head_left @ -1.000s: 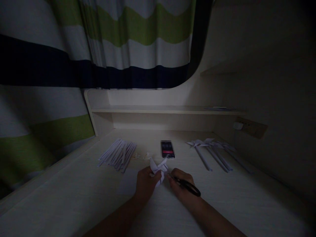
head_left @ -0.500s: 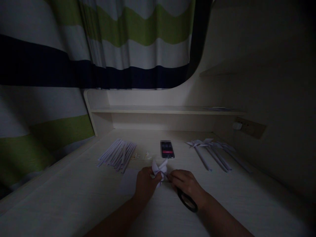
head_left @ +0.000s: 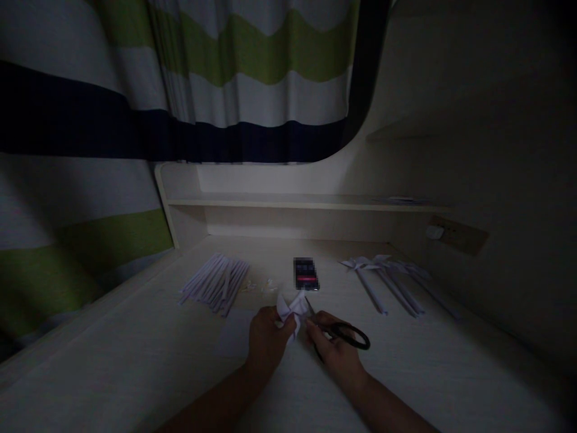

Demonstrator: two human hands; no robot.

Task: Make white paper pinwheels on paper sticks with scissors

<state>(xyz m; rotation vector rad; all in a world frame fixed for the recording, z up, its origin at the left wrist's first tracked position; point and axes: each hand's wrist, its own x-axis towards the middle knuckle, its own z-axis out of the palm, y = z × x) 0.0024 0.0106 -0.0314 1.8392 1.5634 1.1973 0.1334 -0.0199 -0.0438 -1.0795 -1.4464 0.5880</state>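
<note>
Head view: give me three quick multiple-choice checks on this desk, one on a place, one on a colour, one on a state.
1. Where does the phone lie?
A. Beyond the hands, mid-desk
B. On the shelf
C. Under the left forearm

2. What colour are the scissors handles?
A. Red
B. Black
C. Yellow

3. What is the left hand doing?
A. Resting flat and empty
B. Gripping the folded white paper
C. Holding the phone

Answers:
1 A, it lies on the desk between the paper strips and the paper pinwheels.
2 B, dark loops show at the right hand.
3 B, the fingers close round the paper.
</note>
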